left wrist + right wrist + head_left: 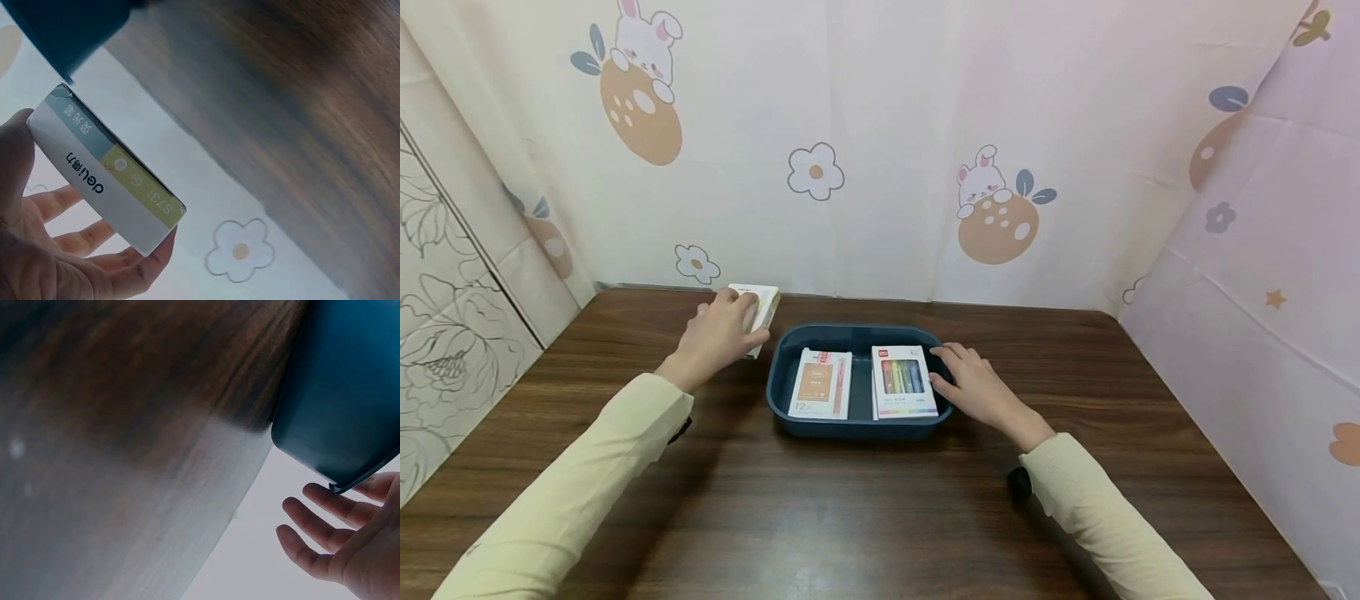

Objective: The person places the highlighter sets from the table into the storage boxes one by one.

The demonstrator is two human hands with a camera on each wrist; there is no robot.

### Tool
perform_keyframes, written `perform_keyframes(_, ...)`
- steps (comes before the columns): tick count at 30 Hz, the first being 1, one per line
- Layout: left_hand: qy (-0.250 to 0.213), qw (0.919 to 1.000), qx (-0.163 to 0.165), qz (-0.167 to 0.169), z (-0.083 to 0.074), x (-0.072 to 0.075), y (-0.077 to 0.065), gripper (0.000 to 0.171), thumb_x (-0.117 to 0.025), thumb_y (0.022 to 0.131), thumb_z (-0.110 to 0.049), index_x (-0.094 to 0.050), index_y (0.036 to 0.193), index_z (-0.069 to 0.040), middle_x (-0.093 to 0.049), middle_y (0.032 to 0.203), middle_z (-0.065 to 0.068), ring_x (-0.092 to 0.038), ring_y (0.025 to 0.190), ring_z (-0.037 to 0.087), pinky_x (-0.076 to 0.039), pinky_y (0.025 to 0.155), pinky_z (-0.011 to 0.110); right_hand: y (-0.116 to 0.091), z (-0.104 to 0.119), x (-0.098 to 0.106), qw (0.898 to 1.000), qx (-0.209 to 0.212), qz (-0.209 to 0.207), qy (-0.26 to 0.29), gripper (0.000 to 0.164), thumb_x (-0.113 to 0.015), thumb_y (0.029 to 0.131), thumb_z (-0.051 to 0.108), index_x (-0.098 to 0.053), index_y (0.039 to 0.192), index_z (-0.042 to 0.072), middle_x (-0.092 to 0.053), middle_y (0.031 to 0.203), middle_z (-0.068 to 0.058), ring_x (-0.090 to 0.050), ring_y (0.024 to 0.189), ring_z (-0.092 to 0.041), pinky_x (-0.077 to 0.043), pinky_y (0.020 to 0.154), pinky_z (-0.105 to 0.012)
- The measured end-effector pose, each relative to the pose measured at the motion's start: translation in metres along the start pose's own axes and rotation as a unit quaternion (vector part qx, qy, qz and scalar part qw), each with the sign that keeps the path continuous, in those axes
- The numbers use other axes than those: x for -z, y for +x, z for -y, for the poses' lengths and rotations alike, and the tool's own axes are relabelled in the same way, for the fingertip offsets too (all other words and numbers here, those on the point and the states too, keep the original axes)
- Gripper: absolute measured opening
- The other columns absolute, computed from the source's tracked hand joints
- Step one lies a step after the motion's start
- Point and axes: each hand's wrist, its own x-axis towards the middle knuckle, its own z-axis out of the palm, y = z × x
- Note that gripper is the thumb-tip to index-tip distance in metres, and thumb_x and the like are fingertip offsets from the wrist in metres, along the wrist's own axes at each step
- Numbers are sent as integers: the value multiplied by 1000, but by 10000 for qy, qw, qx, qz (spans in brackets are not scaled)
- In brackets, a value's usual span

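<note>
My left hand [715,336] grips a white highlighter box [766,307] between thumb and fingers, up beside the bin's left end. In the left wrist view that box [109,175] shows its end face with "deli" lettering and a grey and yellow-green strip. A dark blue plastic bin [859,429] stands on the table. Inside it, a white box with a brown panel [815,382] leans at left, and a white box with a window of coloured pens [905,379] leans at right. My right hand [983,390], fingers loosely spread, touches the bin's right rim.
The dark wood table [820,517] runs back to a pale curtain [887,225] printed with rabbits and flowers. Another curtain [1247,275] hangs along the right side. A white panel with line-drawn flowers [445,333] stands at left.
</note>
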Motion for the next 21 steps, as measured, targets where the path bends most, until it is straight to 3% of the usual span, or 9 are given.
perform_keyframes(21, 85, 9994, -321, 40, -43, 3, -12, 56, -57, 84, -39, -44, 129, -9, -42, 127, 23, -51, 87, 41, -50, 70, 53, 0, -1, 0, 10000, 33, -53, 53, 48, -46, 94, 33, -43, 133, 5, -42, 136, -18, -39, 124, -38, -32, 98, -60)
